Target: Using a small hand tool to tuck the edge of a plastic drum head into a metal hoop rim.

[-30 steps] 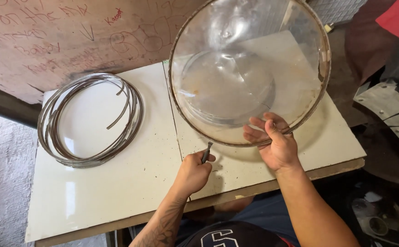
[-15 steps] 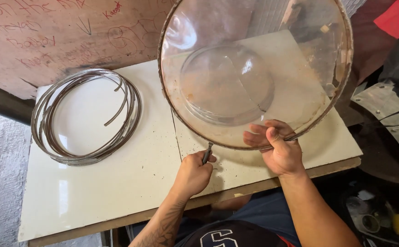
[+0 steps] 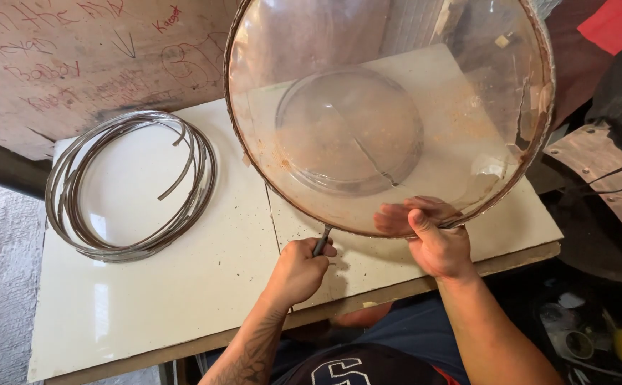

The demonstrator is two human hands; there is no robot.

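Metal strips, thin and grey-brown, lie coiled into loose hoops (image 3: 131, 187) on the left half of the cream tabletop (image 3: 182, 299), flat and well apart from my hands. Further right, my left hand (image 3: 298, 271) is closed in a fist around a slim dark tool (image 3: 321, 241), its tip meeting the lower rim of the big clear dome (image 3: 389, 114); I judge the fist sits low on the tabletop to steady the tool against that rim. The dome is a wide, transparent bowl-shaped piece with a rusty brown band round its edge and a raised inner circle at its centre. It is tilted up off the tabletop towards me, its lower edge near the surface. My right hand (image 3: 432, 239) pinches that lower edge, thumb on the near face and fingers showing through the clear wall behind, which seems to keep the dome propped while the tool works. Dark metal parts sit at far right.
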